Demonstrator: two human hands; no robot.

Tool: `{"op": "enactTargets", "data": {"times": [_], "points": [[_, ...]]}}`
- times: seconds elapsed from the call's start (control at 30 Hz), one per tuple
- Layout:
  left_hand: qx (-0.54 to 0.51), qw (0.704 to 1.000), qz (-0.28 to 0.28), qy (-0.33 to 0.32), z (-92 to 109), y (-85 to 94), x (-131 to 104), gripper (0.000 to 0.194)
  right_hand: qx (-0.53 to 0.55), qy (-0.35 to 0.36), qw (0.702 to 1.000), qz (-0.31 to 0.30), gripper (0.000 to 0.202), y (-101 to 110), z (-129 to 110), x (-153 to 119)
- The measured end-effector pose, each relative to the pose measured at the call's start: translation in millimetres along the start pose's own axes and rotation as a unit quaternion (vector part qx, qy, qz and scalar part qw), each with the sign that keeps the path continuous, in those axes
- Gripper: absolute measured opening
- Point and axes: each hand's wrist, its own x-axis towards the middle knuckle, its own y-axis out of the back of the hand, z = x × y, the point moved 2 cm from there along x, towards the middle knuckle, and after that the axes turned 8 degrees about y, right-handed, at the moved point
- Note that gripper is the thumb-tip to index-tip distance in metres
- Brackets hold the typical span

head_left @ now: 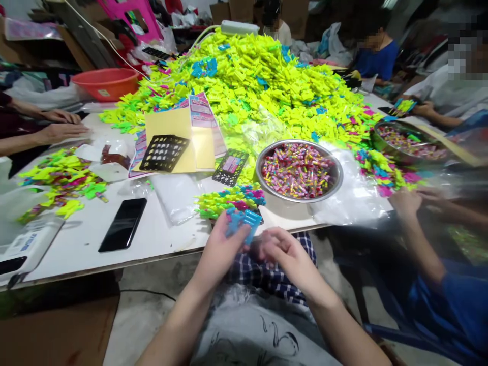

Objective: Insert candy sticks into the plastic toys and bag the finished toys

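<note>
My left hand (221,246) grips a small translucent blue plastic toy piece (249,221) between thumb and fingers, just above the table's front edge. Close by on the right is my right hand (292,256), apart from the blue piece. Its fingers are curled together and slightly blurred; anything between them cannot be made out. Just beyond my hands lies a stack of yellow, pink and blue plastic pieces (224,201). A metal bowl (299,199) full of small wrapped candy tubes (299,170) stands to the right of it.
A huge heap of yellow-green plastic pieces (274,76) covers the table's middle. Black lattice trays (163,152), a clear bag (175,195), a phone (122,225) and a white device (32,244) lie leftward. A red basin (107,84) stands behind. Other people sit around the table.
</note>
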Motion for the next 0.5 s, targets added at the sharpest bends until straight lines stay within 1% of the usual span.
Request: {"op": "enactTargets", "data": {"times": [0.03, 0.1, 0.17, 0.2, 0.23, 0.27, 0.3, 0.33, 0.37, 0.4, 0.47, 0.5], "points": [[0.013, 1.0, -0.001, -0.007, -1, 0.5, 1, 0.039, -0.003, 0.016, 1.0, 0.025, 0.025, -1, -1, 1], [0.042, 0.999, -0.022, -0.017, -4, 0.6, 2, 0.033, -0.003, 0.049, 0.996, 0.078, 0.029, -4, 0, 4], [0.051, 0.997, -0.055, -0.016, -8, -1.5, 3, 0.031, -0.012, 0.073, 0.99, 0.118, 0.024, -9, 3, 6], [0.028, 0.997, -0.069, -0.014, -10, -3.3, 3, 0.033, -0.026, 0.086, 0.986, 0.14, 0.02, -10, 5, 8], [-0.017, 0.997, -0.08, -0.008, -12, -5.5, 2, 0.038, -0.051, 0.107, 0.98, 0.161, 0.015, -11, 6, 9], [-0.08, 0.993, -0.092, 0.007, -14, -8.3, 1, 0.045, -0.089, 0.136, 0.971, 0.174, 0.011, -12, 8, 10], [-0.151, 0.983, -0.105, 0.031, -15, -11.4, 0, 0.054, -0.139, 0.171, 0.96, 0.175, 0.007, -13, 8, 10], [-0.216, 0.968, -0.116, 0.059, -16, -14.7, -2, 0.061, -0.195, 0.21, 0.945, 0.161, 0.005, -14, 8, 11], [-0.265, 0.953, -0.12, 0.086, -16, -17.6, -3, 0.065, -0.249, 0.244, 0.928, 0.132, 0.008, -17, 8, 11], [-0.292, 0.944, -0.113, 0.107, -16, -19.8, -4, 0.065, -0.295, 0.269, 0.912, 0.091, 0.012, -19, 8, 10], [-0.305, 0.943, -0.072, 0.114, -14, -21.0, -5, 0.059, -0.344, 0.291, 0.893, 0.01, 0.021, -25, 10, 7], [-0.304, 0.946, -0.05, 0.105, -13, -20.5, -5, 0.056, -0.346, 0.29, 0.892, -0.016, 0.025, -28, 12, 4]]}}
